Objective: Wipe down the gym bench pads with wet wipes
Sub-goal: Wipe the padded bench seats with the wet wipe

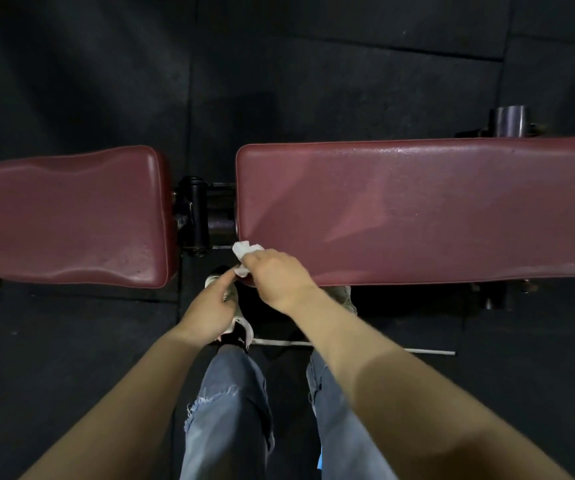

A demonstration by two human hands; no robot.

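Wipe at the near left corner of the long pad (417, 209).

Right hand (279, 278) grips the bunched wet wipe (244, 252) against that corner; left hand (210, 310) pinches its lower edge with the fingertips. Wipe looks limp, light and damp, likely best held wadded in the palm. Short pad (68, 216) lies well apart, left of both hands.

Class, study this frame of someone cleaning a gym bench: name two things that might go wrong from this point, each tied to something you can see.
1. The wet wipe is bunched small in the right hand at the corner of the long pad, so strokes may leave streaks or unwiped patches.
2. The short pad looks duller than the glistening long one and might get skipped.
3. The wipe sits near the metal hinge and may snag.
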